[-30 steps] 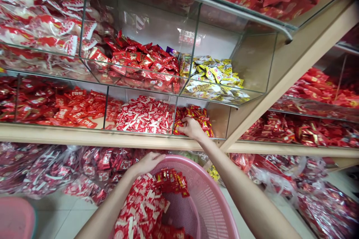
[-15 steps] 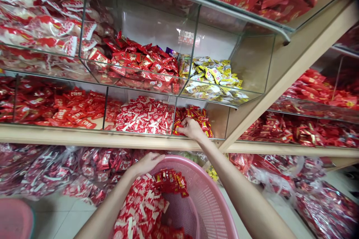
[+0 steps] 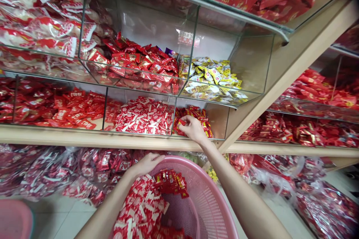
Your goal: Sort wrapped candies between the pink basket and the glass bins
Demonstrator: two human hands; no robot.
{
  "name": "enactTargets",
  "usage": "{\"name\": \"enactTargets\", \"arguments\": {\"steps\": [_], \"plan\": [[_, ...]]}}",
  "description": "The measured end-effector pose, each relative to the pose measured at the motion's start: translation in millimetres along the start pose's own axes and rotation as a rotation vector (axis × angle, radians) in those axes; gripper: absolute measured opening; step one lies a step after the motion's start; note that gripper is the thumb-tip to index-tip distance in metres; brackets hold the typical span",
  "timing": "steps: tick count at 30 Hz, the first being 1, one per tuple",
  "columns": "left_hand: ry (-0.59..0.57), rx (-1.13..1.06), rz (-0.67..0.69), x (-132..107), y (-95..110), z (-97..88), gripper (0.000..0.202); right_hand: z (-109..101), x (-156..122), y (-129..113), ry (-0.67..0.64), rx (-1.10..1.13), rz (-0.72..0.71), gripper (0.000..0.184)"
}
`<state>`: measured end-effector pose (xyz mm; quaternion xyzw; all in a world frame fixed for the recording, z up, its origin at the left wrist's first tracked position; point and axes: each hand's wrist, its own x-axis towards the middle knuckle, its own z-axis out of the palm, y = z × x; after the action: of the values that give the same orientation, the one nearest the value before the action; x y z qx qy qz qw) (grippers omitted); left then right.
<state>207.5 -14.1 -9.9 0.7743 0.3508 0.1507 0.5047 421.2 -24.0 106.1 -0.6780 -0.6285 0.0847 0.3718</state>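
Note:
My right hand [image 3: 192, 128] reaches into the lower right glass bin, its fingers closed on a red wrapped candy [image 3: 182, 122]. Around it lie more red and yellow candies [image 3: 206, 125] of that kind. My left hand [image 3: 148, 163] grips the far left rim of a pink plastic basket [image 3: 209, 179], thumb and fingers at the edge. Inside the basket, a big heap of red and white wrapped candies [image 3: 140, 205] fills the left side. A smaller pile of dark red packets [image 3: 174, 182] lies near the far wall.
Glass dividers split the shelves; one bin beside my right hand holds red and white candies [image 3: 146, 115]. Yellow packets [image 3: 214, 74] sit above. A wooden post [image 3: 291, 63] slants at the right. Bagged sweets [image 3: 322, 201] lie on the floor, and a pink tub [image 3: 14, 216] stands at left.
My right hand has lifted slightly within the bin, and a red candy now shows between its fingers. My left hand and the basket have stayed put.

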Motion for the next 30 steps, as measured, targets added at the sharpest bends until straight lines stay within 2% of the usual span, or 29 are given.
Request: {"name": "enactTargets", "arguments": {"steps": [3, 12, 15, 17, 19, 23, 26, 30], "plan": [[0.009, -0.015, -0.012, -1, 1, 0.2, 0.057, -3, -2, 1, 0.091, 0.125, -0.001, 0.029], [-0.009, -0.012, -0.026, -4, 6, -1.2, 0.057, -9, 2, 5, 0.286, 0.617, 0.128, 0.041], [-0.011, -0.014, -0.036, -5, 8, -1.4, 0.057, -15, -11, -4, 0.349, 0.689, 0.131, 0.04], [-0.012, -0.019, -0.039, -5, 8, -1.1, 0.057, -18, -31, -14, 0.325, 0.705, 0.104, 0.04], [-0.01, -0.038, -0.032, -5, 9, -0.7, 0.057, -18, -58, -24, 0.242, 0.73, 0.089, 0.04], [-0.017, -0.086, -0.019, -5, 10, 0.4, 0.053, -7, -107, -32, 0.085, 0.894, 0.186, 0.048], [-0.03, -0.118, -0.048, -5, 10, 1.5, 0.054, 5, -124, -25, 0.056, 0.97, 0.268, 0.043], [-0.02, -0.093, -0.047, -2, 4, 2.5, 0.057, 20, -131, -10, 0.037, 0.963, 0.286, 0.035]]}}
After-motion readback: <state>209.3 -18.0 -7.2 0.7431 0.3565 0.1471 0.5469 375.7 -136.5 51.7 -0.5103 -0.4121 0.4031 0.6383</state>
